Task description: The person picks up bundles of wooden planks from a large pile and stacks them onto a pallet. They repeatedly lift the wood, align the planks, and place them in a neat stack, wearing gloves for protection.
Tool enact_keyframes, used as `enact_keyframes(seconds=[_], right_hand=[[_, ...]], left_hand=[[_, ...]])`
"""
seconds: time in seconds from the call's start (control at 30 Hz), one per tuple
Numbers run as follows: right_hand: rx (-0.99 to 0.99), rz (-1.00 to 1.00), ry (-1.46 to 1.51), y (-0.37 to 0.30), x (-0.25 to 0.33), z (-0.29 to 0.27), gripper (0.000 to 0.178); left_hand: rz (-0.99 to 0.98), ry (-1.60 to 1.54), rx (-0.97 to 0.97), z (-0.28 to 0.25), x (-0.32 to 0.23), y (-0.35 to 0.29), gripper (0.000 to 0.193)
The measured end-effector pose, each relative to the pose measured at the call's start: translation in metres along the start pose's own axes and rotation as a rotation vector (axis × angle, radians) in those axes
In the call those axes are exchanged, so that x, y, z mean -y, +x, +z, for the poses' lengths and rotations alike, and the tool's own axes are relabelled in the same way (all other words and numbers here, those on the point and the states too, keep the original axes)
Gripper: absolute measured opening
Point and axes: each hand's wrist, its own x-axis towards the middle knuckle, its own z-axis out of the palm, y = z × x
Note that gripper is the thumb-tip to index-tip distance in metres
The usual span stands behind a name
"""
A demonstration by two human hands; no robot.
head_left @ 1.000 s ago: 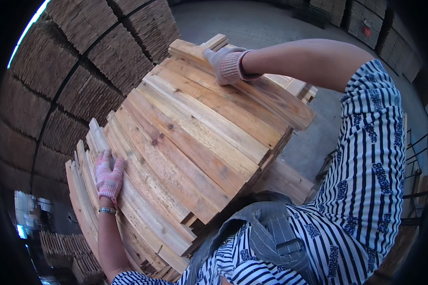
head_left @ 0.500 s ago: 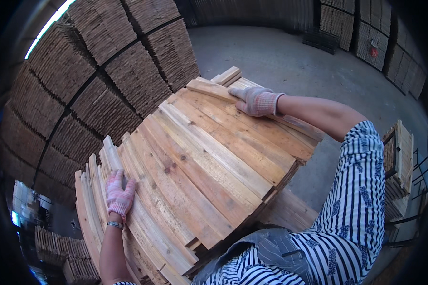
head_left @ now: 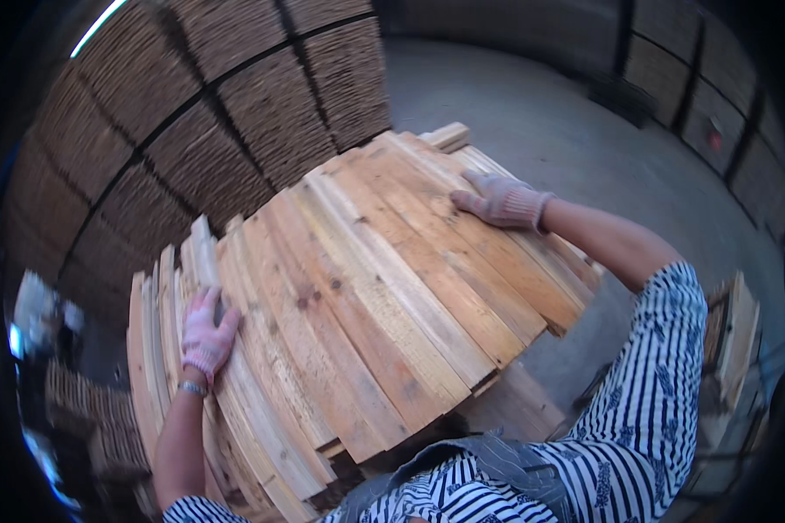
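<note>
A wide layer of pale and orange-brown wooden boards [head_left: 366, 288] lies side by side on a stack in front of me, their ends uneven. My left hand [head_left: 208, 338], in a pink and white knit glove, rests flat with spread fingers on the boards towards the left. On the right, my right hand [head_left: 501, 199], gloved too, lies over the boards near the far right edge, its fingers stretched out and slightly apart. The palm hides the wood under it. Neither hand is wrapped round a board.
Tall strapped stacks of boards [head_left: 262, 96] rise behind on the left. More stacks [head_left: 672, 78] stand at the far right beyond the grey floor [head_left: 497, 96]. Lower piles of wood stand at the left [head_left: 87, 401] and the right [head_left: 737, 331].
The board under my right hand was raised at its far end and now lies level with its neighbours. My right hand's fingers have loosened from it. The view has shifted slightly.
</note>
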Motion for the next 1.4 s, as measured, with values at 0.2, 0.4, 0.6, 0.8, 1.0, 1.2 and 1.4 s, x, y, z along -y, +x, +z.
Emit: enact_keyframes(seconds=[0.2,0.4,0.6,0.8,1.0,1.2,1.4], right_hand=[[-0.308,-0.051,-0.266,-0.068,0.05,-0.043,0.068],[-0.216,-0.577,0.532,-0.167,0.23,-0.055,0.058],[1.117,-1.166,0.47,-0.311,0.367,-0.014,0.042],[1.341,-0.429,0.626,-0.363,0.367,0.202,0.051],[1.283,-0.57,0.275,-0.349,0.392,0.386,0.059],[1.519,-0.483,0.028,-0.344,0.416,0.565,0.053],[1.518,0.203,0.406,-0.338,0.421,0.69,0.052]], left_hand=[[0.176,-0.164,-0.148,-0.041,0.003,-0.005,0.047],[0.068,-0.089,0.172,-0.13,0.042,-0.053,0.045],[0.253,-0.371,0.086,-0.261,0.119,-0.127,0.043],[0.247,-1.314,-0.159,-0.247,0.301,-0.277,0.028],[-0.517,-1.802,-0.82,-0.078,0.347,-0.482,0.046],[-1.375,-1.804,-0.974,0.082,0.224,-0.635,0.067],[-1.751,-2.193,-1.149,0.27,0.09,-0.737,0.067]])
